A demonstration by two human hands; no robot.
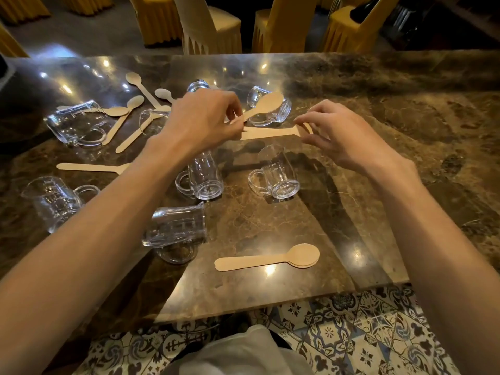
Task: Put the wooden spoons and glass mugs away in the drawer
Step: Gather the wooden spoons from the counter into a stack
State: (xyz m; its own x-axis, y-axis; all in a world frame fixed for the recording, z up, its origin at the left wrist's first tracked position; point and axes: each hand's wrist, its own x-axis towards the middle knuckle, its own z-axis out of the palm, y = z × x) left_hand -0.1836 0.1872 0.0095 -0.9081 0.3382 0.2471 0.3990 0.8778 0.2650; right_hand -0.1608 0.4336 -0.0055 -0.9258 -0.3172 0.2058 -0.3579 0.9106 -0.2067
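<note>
Gathering spoons above the marble worktop (365, 201), with nothing put away yet.
Glass mugs (274, 175) are lying scattered on it, and no drawer is showing. The left hand (205, 115) and right hand (338, 136) are each pinching an end of a bundle of wooden spoons (270, 132), grips closed on it. Next, I'd guess, comes collecting the loose spoons (267, 258) nearby.

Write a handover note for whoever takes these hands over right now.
Left hand pinches a raised spoon and one end of a flat spoon bundle; right hand pinches the bundle's other end.
Stacked spoons lie near the table's front edge, loose spoons far left, glass mugs scattered across the marble table.
Done: nothing visibly put away; no drawer in view.
Left: gather all spoons and mugs, store them.
</note>
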